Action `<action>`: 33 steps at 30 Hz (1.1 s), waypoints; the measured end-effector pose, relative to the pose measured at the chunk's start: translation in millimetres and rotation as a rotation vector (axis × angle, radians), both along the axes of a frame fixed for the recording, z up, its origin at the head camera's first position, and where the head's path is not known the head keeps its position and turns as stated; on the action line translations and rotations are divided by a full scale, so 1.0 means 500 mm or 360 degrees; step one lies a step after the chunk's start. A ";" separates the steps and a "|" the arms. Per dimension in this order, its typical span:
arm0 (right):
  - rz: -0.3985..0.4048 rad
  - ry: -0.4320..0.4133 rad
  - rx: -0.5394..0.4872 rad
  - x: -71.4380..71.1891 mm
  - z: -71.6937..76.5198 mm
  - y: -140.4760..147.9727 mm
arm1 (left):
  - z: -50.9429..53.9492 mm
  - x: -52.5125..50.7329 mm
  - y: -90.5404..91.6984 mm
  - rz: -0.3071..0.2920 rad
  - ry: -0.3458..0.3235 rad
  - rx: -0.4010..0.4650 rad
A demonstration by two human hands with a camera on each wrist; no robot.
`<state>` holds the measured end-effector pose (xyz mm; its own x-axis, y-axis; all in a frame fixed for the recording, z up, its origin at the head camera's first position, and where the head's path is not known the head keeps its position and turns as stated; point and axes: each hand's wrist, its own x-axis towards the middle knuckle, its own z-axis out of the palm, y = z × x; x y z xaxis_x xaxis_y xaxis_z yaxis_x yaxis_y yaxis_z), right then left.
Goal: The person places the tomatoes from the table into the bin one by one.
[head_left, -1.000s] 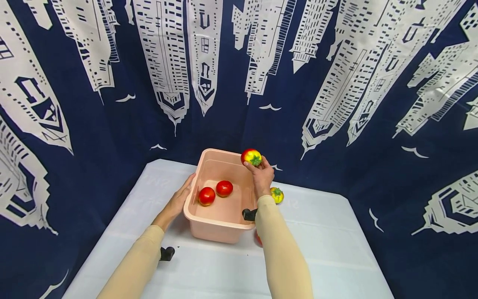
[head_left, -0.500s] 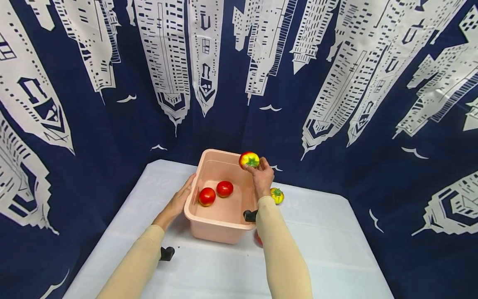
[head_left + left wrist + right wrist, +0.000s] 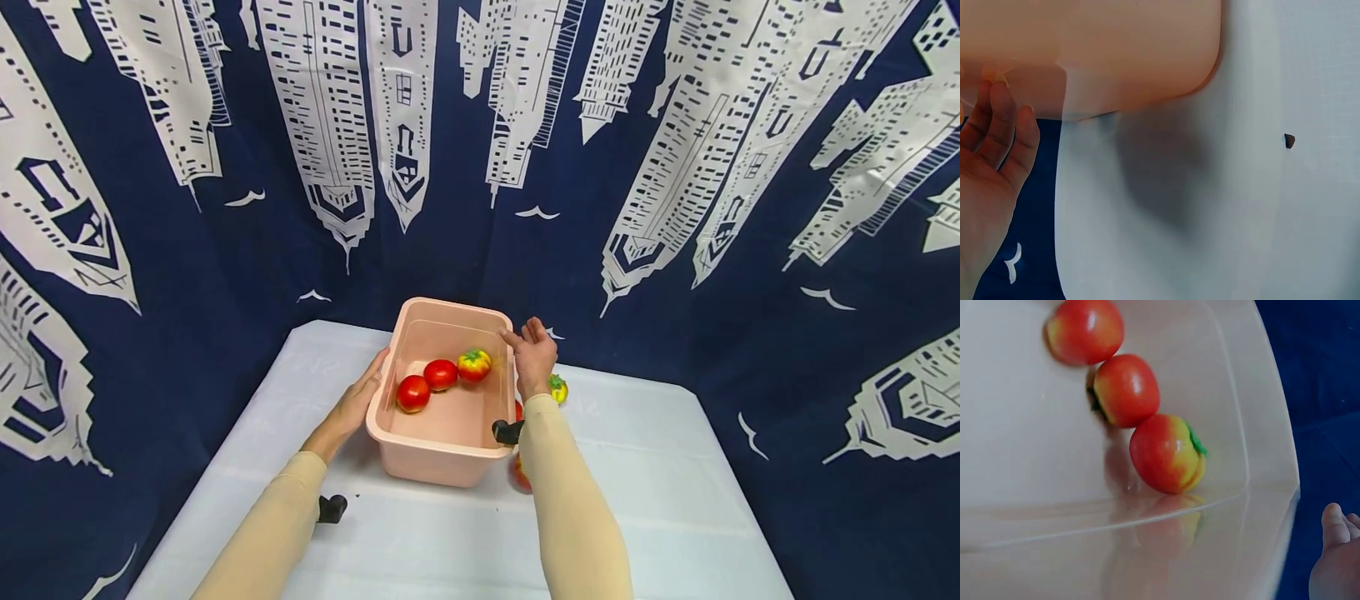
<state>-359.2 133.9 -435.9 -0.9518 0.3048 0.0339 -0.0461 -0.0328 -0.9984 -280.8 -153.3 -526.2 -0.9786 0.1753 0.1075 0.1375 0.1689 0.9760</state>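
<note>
A pink plastic bin (image 3: 450, 471) stands on the white table, with three glossy red-and-yellow tomato-like fruits inside. One round red fruit (image 3: 413, 393) lies nearest its left wall. Beside it is another red fruit (image 3: 440, 375), and further right a fruit with a yellow top and green calyx (image 3: 474, 365); the right wrist view shows them in a touching row. My left hand (image 3: 354, 410) rests on the bin's left outer side, fingers fairly straight. Holding nothing, my right hand (image 3: 534, 360) is at the back right rim, thumb and fingers apart.
Outside the bin's right side lie more fruits, partly hidden by my right arm: a yellow-topped one (image 3: 558, 388) and a red one (image 3: 521, 475). A dark speck (image 3: 1289, 141) lies on the tablecloth. Behind the table hangs a navy curtain (image 3: 442, 267) with white buildings.
My right hand has let go of the yellow-topped fruit, which now lies in the bin against the middle one. The middle fruit has shifted slightly left. My left hand stays on the bin.
</note>
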 end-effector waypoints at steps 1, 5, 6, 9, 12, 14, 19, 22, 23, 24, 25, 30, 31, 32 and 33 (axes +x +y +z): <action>-0.0010 -0.0001 -0.0008 0.000 0.002 0.004 | 0.002 0.000 0.000 0.0014 -0.0008 -0.0021; -0.0049 -0.0007 -0.0025 -0.003 0.012 0.021 | 0.015 0.003 -0.004 0.0064 -0.0061 -0.0119; -0.0054 -0.0002 -0.0029 -0.003 0.015 0.024 | 0.018 0.004 -0.005 0.0080 -0.0070 -0.0147; -0.0053 0.0000 -0.0050 -0.004 0.021 0.036 | 0.028 0.008 -0.007 0.0125 -0.0115 -0.0260; -0.0061 0.0009 -0.0111 -0.004 0.017 0.051 | 0.036 0.010 -0.009 0.0180 -0.0143 -0.0435; -0.0086 0.0000 -0.0118 -0.003 0.014 0.063 | 0.041 0.012 -0.009 0.0206 -0.0129 -0.0554; -0.0122 -0.0008 -0.0038 0.005 0.014 0.084 | 0.041 0.011 -0.010 0.0189 -0.0036 -0.0538; -0.0126 -0.0040 0.0008 0.011 0.003 0.098 | 0.037 0.012 -0.008 0.0152 -0.0024 -0.0434; -0.0127 -0.0055 0.0023 0.013 -0.002 0.104 | 0.036 0.012 -0.008 0.0141 -0.0022 -0.0412; -0.0126 -0.0070 0.0034 0.016 -0.010 0.112 | 0.034 0.012 -0.007 0.0140 -0.0023 -0.0394; -0.0121 -0.0079 0.0045 0.019 -0.018 0.121 | 0.033 0.012 -0.007 0.0137 -0.0021 -0.0398; -0.0092 -0.0140 0.0089 0.040 -0.079 0.173 | 0.027 0.007 -0.006 0.0102 -0.0070 -0.0329; -0.0089 -0.0161 0.0095 0.047 -0.094 0.184 | 0.025 0.006 -0.006 0.0089 -0.0073 -0.0321; -0.0090 -0.0185 0.0100 0.054 -0.108 0.193 | 0.024 0.006 -0.006 0.0077 -0.0083 -0.0301; -0.0092 -0.0212 0.0106 0.061 -0.122 0.201 | 0.024 0.007 -0.006 0.0073 -0.0080 -0.0288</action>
<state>-328.5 234.6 -497.1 -0.9302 0.3604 -0.0693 0.0867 0.0324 -0.9957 -277.1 -156.1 -514.4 -0.9894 0.1426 0.0291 0.0776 0.3475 0.9345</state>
